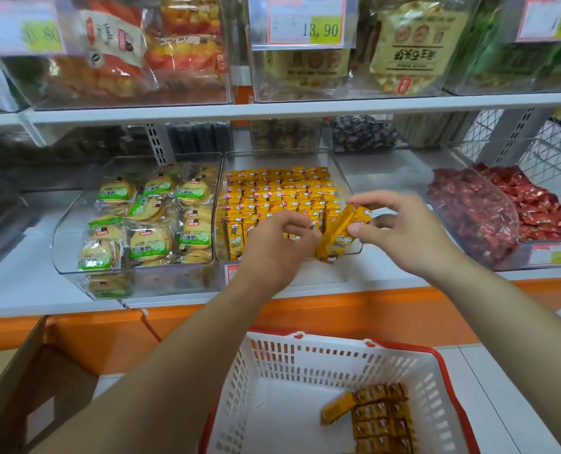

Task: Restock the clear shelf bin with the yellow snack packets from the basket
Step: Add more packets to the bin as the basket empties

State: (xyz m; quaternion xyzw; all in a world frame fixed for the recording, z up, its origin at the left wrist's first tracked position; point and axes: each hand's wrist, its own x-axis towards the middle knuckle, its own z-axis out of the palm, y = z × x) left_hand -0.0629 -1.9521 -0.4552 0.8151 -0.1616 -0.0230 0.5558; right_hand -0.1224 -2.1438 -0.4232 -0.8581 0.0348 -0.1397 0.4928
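Yellow packets (341,234) in both hands | over clear bin (344,178) | basket (305,362) below

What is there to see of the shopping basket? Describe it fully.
The shopping basket is white slotted plastic with a red rim and red handle clips at its back edge. It sits low in the view, below the orange shelf front, upright and open-topped; what it rests on is cut off. It is mostly empty: a small stack of yellow snack packets lies against its right side, one packet askew on the left of the stack. Neither hand touches it; the forearms pass above it.
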